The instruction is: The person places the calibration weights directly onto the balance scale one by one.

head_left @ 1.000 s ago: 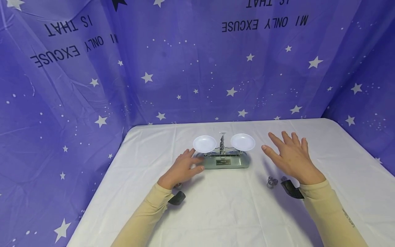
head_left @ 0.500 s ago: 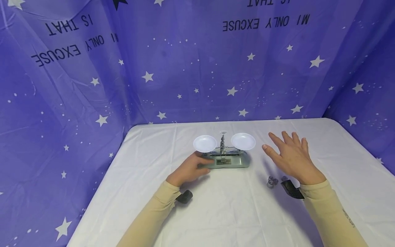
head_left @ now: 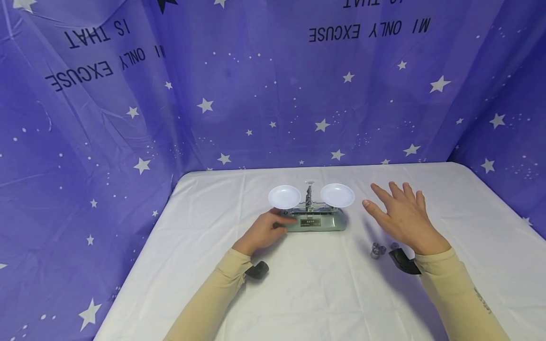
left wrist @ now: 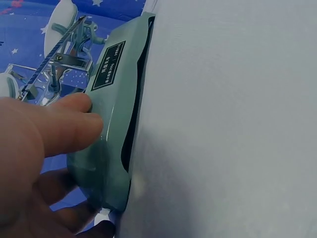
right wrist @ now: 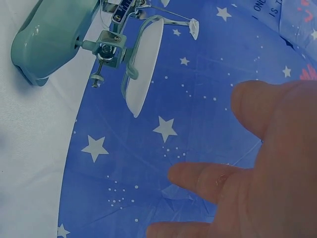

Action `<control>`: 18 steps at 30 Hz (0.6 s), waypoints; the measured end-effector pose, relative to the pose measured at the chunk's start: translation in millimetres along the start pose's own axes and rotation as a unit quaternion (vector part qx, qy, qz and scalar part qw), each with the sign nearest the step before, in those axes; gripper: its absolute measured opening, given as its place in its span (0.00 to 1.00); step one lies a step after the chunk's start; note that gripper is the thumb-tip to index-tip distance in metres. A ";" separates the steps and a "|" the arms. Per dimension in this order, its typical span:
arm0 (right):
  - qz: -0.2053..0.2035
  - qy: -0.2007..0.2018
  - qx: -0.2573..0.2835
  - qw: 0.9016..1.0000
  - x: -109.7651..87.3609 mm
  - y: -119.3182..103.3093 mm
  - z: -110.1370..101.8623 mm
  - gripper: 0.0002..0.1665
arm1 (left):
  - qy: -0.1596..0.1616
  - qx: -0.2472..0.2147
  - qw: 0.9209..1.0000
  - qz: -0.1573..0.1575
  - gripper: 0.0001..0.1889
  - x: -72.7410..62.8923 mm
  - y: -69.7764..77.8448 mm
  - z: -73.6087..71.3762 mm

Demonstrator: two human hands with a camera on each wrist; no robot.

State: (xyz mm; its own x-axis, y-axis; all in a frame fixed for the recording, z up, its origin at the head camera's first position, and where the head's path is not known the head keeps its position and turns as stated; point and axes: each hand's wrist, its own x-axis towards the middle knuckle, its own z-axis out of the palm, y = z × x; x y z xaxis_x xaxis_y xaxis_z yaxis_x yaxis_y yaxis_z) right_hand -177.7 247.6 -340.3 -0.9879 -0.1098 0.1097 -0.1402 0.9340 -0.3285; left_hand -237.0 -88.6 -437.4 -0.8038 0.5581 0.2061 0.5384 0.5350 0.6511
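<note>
A balance scale point(head_left: 334, 221) with a green base and two white pans stands on the white-covered table. My left hand point(head_left: 263, 230) grips the left end of its base. In the left wrist view the thumb lies over the front of the base point(left wrist: 114, 106), and the other fingers bend round its end, partly hidden. To the right of the scale my right hand point(head_left: 405, 220) hovers with its fingers spread, holding nothing. The right pan point(right wrist: 143, 69) shows in the right wrist view, apart from that hand.
Several small metal weights point(head_left: 375, 251) stand on the table point(head_left: 315, 289) near my right wrist, some partly hidden by the black wrist camera point(head_left: 403, 261). A purple curtain point(head_left: 273, 94) with stars hangs behind the table and at its sides.
My left hand has moved right from beside the scale and taken hold of the left end of its base. The right hand stays raised in the same place.
</note>
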 end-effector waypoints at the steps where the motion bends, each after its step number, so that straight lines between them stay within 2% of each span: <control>1: -0.001 0.000 0.000 1.000 0.0 -0.1 -0.1 0.44 | 0.000 0.003 1.000 0.000 0.19 0.1 0.1 0.0; 6: -0.002 -0.001 -0.002 1.000 0.0 -0.7 -0.2 0.44 | 0.002 0.025 1.000 -0.003 0.19 1.5 2.0 -0.6; 11: -0.001 -0.006 -0.004 1.000 0.0 -1.0 1.1 0.45 | 0.003 0.028 0.999 -0.025 0.17 5.5 7.2 -2.5; 15: 0.000 -0.008 -0.006 1.000 0.0 -0.9 1.9 0.45 | 0.015 0.029 0.999 -0.038 0.17 8.3 10.3 -2.2; 18: 0.001 -0.009 -0.006 1.000 -0.1 -1.0 2.1 0.45 | 0.034 0.036 0.998 -0.035 0.16 8.5 10.0 0.4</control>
State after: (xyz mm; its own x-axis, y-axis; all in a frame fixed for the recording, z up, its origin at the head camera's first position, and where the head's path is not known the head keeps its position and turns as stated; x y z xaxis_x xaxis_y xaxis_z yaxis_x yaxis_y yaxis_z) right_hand -177.6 246.0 -342.0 -0.9894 -0.1134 0.0909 -0.1367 0.9385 -0.3170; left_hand -238.3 -78.3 -429.5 -0.8547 0.4737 0.2125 0.4943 0.6173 0.6121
